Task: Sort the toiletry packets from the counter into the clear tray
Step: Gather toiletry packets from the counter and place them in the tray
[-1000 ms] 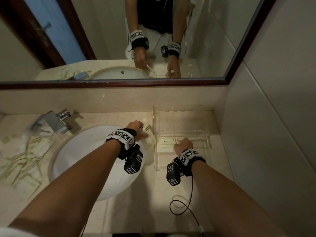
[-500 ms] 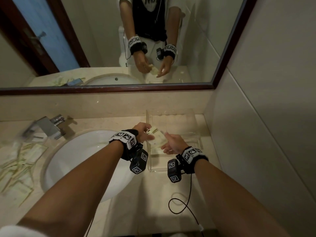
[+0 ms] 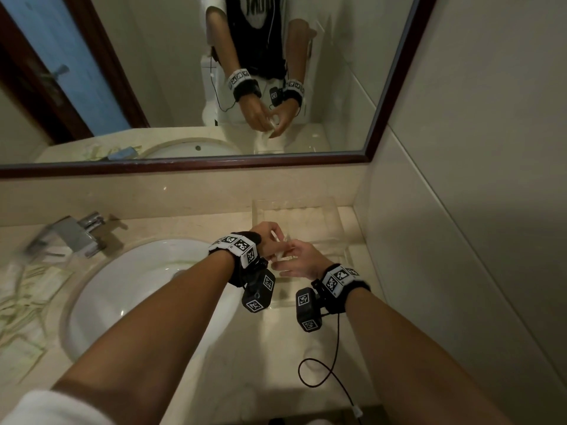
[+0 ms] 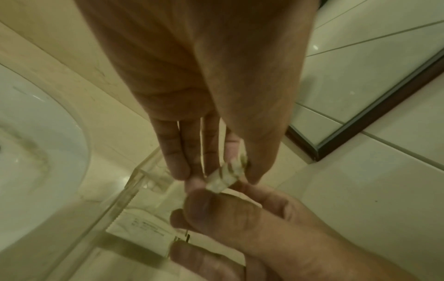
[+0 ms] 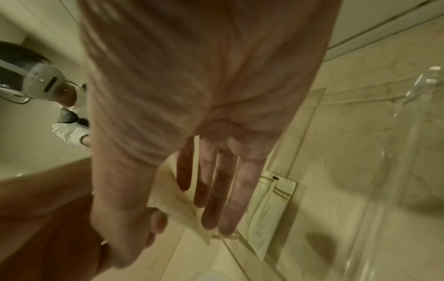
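Observation:
A pale toiletry packet (image 3: pixel 283 253) with green stripes hangs over the near left part of the clear tray (image 3: pixel 334 210). My left hand (image 3: pixel 274 240) pinches one end of the packet (image 4: pixel 225 176) between thumb and fingers. My right hand (image 3: pixel 287 262) meets it from the right. In the right wrist view its thumb lies on the packet (image 5: pixel 177 203), with straight fingers (image 5: pixel 213 209) on the other side. Another packet (image 5: pixel 271 209) lies flat on the tray floor. More packets (image 3: pixel 27 302) lie in a loose pile on the counter, left of the sink.
A white basin (image 3: pixel 147 289) sits left of the tray, with a chrome faucet (image 3: pixel 76 234) behind it. The tiled wall (image 3: pixel 460 240) stands close on the right and a mirror (image 3: pixel 214 87) behind. A black cable (image 3: pixel 322 372) hangs from my right wrist over the counter's front.
My right hand has lifted out of the tray and come up to the packet. My left hand has carried the packet rightward, over the tray's left side.

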